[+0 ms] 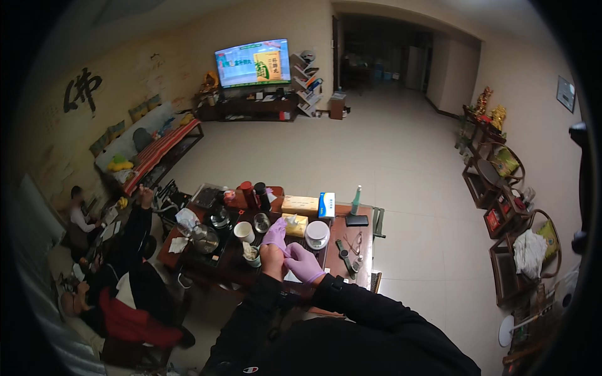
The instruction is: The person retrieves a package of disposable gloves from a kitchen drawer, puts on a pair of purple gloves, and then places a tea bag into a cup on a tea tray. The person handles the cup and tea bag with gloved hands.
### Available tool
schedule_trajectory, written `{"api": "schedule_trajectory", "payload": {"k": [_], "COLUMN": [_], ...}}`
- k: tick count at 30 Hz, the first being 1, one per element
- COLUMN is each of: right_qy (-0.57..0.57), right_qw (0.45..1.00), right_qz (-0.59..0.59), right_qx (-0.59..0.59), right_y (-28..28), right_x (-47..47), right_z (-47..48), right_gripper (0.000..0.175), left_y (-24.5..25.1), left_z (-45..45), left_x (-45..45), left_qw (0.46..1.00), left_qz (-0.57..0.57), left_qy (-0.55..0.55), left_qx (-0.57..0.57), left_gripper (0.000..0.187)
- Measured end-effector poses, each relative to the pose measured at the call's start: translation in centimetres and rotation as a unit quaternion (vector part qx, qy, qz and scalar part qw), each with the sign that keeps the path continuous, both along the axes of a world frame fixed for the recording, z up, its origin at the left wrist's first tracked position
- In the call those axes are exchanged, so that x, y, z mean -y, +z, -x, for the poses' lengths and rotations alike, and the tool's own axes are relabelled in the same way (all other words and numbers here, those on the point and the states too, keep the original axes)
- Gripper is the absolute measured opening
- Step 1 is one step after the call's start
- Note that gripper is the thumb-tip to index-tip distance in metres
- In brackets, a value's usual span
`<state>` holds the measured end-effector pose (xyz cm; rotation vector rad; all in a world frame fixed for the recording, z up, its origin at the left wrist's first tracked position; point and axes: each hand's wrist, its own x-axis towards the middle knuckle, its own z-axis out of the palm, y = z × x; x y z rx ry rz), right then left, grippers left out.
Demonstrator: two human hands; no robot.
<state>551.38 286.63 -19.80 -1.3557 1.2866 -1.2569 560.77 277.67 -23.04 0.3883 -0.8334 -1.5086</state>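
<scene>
Over the wooden table, a purple disposable glove (275,233) covers the fingers of my left hand (272,259), whose back and wrist are bare. My right hand (304,266), fully in a matching purple glove, pinches the loose glove near its cuff. Inside the glove the pose of my left fingers is hidden. A round white digital kitchen scale (317,235) stands just beyond my hands. Left of them are a white paper cup (244,231) and a small cup stuffed with crumpled tissue (251,254). A yellow tissue pack (296,225) sits behind.
Glass teapots (205,238) and a tea tray occupy the table's left side. A tissue box (300,205), blue-and-white box (326,205), green bottle (357,200), eyeglasses (358,244) and wristwatch (345,258) lie around. Another person (127,291) sits at the left with an arm raised.
</scene>
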Motion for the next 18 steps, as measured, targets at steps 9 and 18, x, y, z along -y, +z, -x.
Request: {"api": "schedule_trajectory", "payload": {"k": [9,18], "right_qy": [0.015,-0.039], "right_qw": [1.0,0.997], "right_qz": [0.003,0.061], "right_qx": [0.014,0.006], "right_y": [-0.7,1.2], "right_x": [0.2,-0.5], "right_z": [-0.3,0.7], "right_gripper": [0.032,0.032], "left_y": [-1.1,2.1], "left_z": [-1.2,-0.7], "left_x": [-0.1,0.0], "left_qw": [0.985,0.838], "left_qz": [-0.028,0.167], "left_qy": [-0.044,0.203], "left_qx": [0.164,0.479], "left_gripper": [0.045,0.054]}}
